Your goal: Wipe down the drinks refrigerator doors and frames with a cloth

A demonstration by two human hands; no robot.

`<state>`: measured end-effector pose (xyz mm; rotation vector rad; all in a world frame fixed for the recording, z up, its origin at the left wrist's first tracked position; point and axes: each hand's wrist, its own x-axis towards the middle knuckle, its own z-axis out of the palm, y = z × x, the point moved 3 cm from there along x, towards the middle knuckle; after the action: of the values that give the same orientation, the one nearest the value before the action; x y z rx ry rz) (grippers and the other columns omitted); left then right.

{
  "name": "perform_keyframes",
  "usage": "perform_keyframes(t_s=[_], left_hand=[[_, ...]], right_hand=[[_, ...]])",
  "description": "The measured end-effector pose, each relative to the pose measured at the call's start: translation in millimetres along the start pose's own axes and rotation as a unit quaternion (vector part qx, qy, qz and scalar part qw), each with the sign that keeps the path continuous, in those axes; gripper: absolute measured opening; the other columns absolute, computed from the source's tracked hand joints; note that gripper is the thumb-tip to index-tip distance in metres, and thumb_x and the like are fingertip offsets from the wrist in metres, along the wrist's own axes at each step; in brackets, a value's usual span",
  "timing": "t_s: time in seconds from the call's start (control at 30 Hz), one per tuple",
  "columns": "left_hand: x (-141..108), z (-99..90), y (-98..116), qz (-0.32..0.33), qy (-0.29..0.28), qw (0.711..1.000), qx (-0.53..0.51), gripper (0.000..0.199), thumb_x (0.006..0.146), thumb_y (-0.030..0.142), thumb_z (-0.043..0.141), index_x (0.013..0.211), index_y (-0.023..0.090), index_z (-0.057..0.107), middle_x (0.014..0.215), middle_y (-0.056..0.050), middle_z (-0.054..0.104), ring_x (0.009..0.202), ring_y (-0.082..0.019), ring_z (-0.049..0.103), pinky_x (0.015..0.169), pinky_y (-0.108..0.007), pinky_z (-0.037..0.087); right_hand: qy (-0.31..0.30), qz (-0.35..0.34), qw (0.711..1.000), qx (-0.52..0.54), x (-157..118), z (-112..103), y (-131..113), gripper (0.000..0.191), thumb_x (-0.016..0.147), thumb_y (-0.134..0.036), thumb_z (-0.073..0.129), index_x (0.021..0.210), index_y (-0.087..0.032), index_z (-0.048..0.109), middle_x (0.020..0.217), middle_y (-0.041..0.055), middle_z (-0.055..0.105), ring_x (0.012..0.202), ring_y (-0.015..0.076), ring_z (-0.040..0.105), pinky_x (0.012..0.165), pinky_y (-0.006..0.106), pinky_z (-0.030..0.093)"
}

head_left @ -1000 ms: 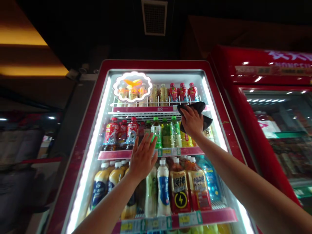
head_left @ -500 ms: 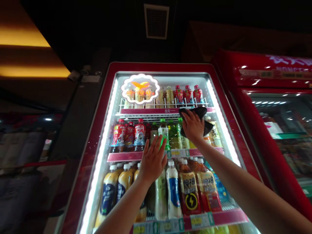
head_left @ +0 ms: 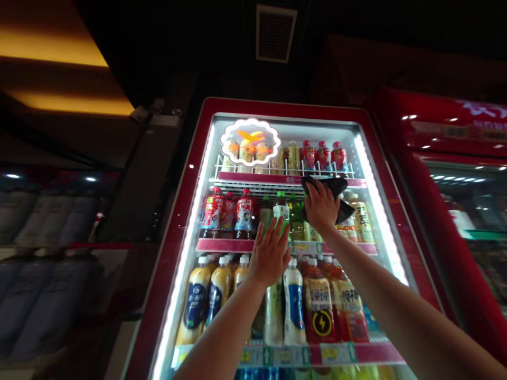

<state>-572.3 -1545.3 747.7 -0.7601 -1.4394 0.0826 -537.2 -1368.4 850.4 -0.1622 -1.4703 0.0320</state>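
Note:
In the head view, a tall drinks fridge with a red frame [head_left: 206,121] stands lit in front of me behind its glass door. My left hand [head_left: 271,253] lies flat against the glass with its fingers spread, over the middle and lower shelves. Under my right hand [head_left: 321,207], a black cloth [head_left: 336,186] is pressed to the glass just beneath the top shelf. Part of the cloth shows above and to the right of the fingers. Behind the glass are red-capped bottles [head_left: 244,214], a green-capped bottle [head_left: 280,207] and white-capped bottles [head_left: 293,303].
A scalloped lit sign [head_left: 250,142] is at the door's upper left. Another red fridge [head_left: 447,126] stands close on the right. Shelves of pale packages [head_left: 51,301] are in the dark at left. A ceiling vent [head_left: 276,33] is above.
The camera view has swung left, so the fridge appears farther right. Against the glass, my right hand and the cloth have slid slightly left; my left hand stays nearly in place.

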Motion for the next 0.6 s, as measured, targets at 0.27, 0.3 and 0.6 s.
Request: perform_keyframes(t_s=[0.27,0.3,0.6], left_hand=[[-39,-27.0,-44,0.033,-0.051,0.998,0.016,0.062,0.102,0.035,0.037,0.16,0.016,0.023,0.167,-0.007,0.028,0.156,-0.024,0.02,0.129,-0.053,0.015],[-46,-31.5,-54,0.03,-0.05,0.998,0.026,0.064,0.102,0.034,0.037,0.161,0.017,0.019,0.167,-0.008,0.028,0.156,-0.024,0.02,0.129,-0.052,0.015],[-85,-51.7,-119,-0.014,-0.047,0.996,0.078,0.074,0.102,0.037,0.039,0.163,0.02,0.001,0.167,-0.01,0.026,0.155,-0.027,0.021,0.127,-0.056,0.018]], right_hand=[[-0.109,-0.281,0.953,0.023,-38,-16,-1,0.047,0.101,-0.033,0.04,0.147,-0.033,0.052,0.159,0.001,0.044,0.145,0.0289,0.038,0.115,0.055,0.032],[-0.105,-0.266,0.958,0.02,-35,-16,5,0.047,0.102,-0.033,0.039,0.147,-0.032,0.052,0.159,0.0016,0.045,0.145,0.0289,0.039,0.115,0.055,0.033],[-0.027,-0.062,0.996,0.062,3,12,-99,0.047,0.101,-0.029,0.038,0.146,-0.03,0.053,0.159,0.0033,0.045,0.145,0.0341,0.039,0.113,0.067,0.031]])
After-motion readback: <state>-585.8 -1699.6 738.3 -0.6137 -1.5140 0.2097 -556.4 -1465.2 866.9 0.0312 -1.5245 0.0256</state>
